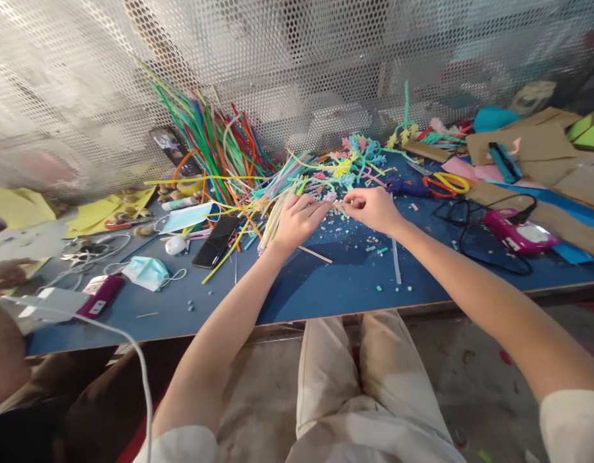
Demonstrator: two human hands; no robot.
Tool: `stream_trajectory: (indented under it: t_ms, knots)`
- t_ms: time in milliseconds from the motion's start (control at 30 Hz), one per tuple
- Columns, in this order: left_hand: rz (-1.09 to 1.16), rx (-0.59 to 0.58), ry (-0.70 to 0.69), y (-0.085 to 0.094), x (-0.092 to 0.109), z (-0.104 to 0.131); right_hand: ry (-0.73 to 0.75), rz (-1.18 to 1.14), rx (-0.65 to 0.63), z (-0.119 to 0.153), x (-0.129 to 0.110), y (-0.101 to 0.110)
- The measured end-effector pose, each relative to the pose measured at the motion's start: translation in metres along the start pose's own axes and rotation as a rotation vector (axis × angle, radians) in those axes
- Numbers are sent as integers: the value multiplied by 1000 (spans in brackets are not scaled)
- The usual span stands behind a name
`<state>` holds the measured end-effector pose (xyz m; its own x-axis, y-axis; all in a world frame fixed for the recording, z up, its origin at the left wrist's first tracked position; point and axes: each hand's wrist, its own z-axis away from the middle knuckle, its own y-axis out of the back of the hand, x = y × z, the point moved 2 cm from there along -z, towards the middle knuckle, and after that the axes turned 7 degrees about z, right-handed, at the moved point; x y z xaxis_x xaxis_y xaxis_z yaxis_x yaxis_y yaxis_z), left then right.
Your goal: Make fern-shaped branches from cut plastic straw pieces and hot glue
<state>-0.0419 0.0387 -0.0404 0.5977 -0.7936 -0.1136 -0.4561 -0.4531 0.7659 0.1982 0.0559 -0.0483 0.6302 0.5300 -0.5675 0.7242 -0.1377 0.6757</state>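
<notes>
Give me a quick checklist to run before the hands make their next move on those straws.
1. Left hand grips the pale straw bundle: ok.
2. Right hand pinches a small piece at the bundle's tip: ok, piece too small to identify.
3. Scissors lie apart from both hands: ok.
4. Phone sits beside the left wrist, near loose straws: not ok.
5. Glue gun cable loops close to the right forearm: not ok.
6. Glue gun hot or cold: cannot tell.

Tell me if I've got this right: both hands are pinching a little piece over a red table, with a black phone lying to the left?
Not quite: the table is blue, not red. The head view shows the left hand and right hand pinching a little piece over it, with the black phone lying to the left.
</notes>
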Motion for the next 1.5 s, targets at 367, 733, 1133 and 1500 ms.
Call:
stream_trajectory:
  t_ms: [367,733,1133,1500]
  knots:
    - [82,59,215,-3,0,-2,57,-105,225,-2,11,12]
    - [160,138,322,-1,7,-2,215,-28,104,-2,11,13]
    - [45,51,181,2,7,-4,204,-132,155,-2,-6,6]
    - [39,55,171,2,8,-5,149,-127,195,-5,-3,-1]
